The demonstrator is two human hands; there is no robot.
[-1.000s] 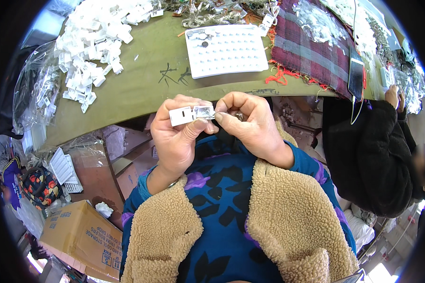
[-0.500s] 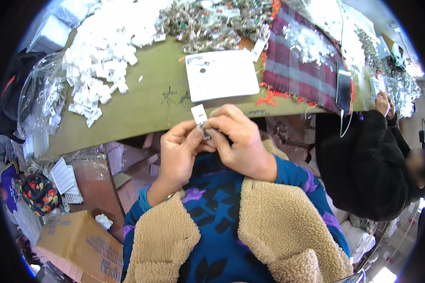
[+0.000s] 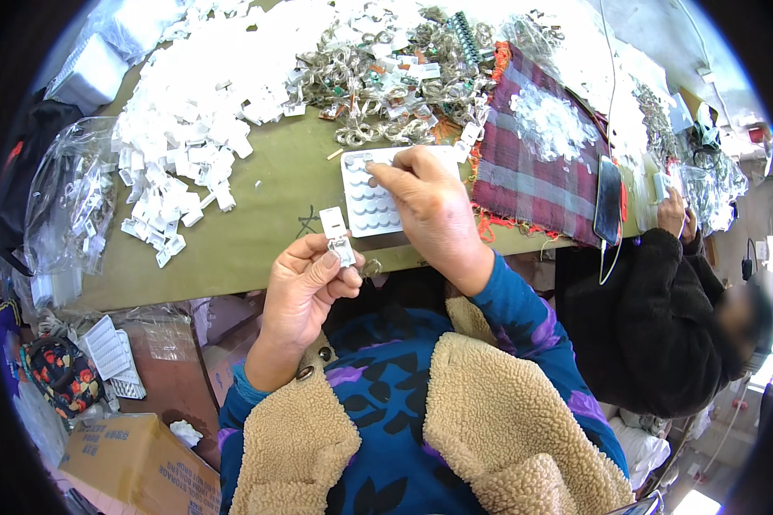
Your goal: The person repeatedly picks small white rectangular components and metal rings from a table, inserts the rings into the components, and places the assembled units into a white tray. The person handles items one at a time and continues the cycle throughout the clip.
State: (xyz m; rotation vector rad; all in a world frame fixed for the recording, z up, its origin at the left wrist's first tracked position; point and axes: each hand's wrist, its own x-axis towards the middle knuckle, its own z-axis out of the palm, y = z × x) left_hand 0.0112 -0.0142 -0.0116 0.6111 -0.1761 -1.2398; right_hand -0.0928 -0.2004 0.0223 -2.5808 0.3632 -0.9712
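My left hand (image 3: 305, 287) pinches a small white plastic housing (image 3: 336, 230) upright between thumb and fingers, over the table's near edge. A thin loop of wire or ring (image 3: 371, 268) shows beside its fingertips. To the right, my right hand (image 3: 429, 206) is over a white tray (image 3: 368, 204) with rows of scalloped round pockets, covering much of its right side. Thumb and index finger come together at the tray's far left part. Whatever lies between them, if anything, is too small to make out.
White plastic pieces (image 3: 176, 146) heap at the left. Tangled wire-like parts (image 3: 395, 77) lie behind the tray. At right, a plaid cloth (image 3: 524, 172) bears clear pieces (image 3: 554, 124), with a phone (image 3: 607, 199) beside it. A person in black (image 3: 640, 326) works at far right.
My hands have separated. The right has left the white housing and reached forward onto the tray, while the left keeps hold of the housing. The view has shifted slightly.
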